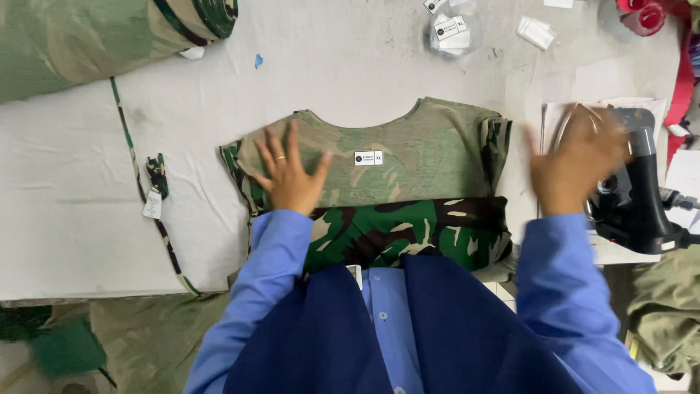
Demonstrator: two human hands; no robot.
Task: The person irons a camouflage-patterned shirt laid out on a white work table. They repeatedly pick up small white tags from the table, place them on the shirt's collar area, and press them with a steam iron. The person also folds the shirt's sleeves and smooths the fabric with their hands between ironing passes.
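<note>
A camouflage shirt (408,157) lies folded on the white padded table (350,66), inside out at the top with a white neck label (368,157), its darker green hem folded up near me. My left hand (288,174) rests flat on the shirt's left part, fingers spread, a ring on one finger. My right hand (576,157) is blurred, fingers apart, hovering over a black steam iron (634,190) that sits to the right of the shirt. I cannot tell whether it touches the iron.
A roll of camouflage fabric (87,36) lies at the back left. A camouflage strip with a paper tag (153,201) runs down the left. A clear cup of white size labels (453,31) and loose tags (536,31) sit at the back. Green fabric (667,314) is piled at lower right.
</note>
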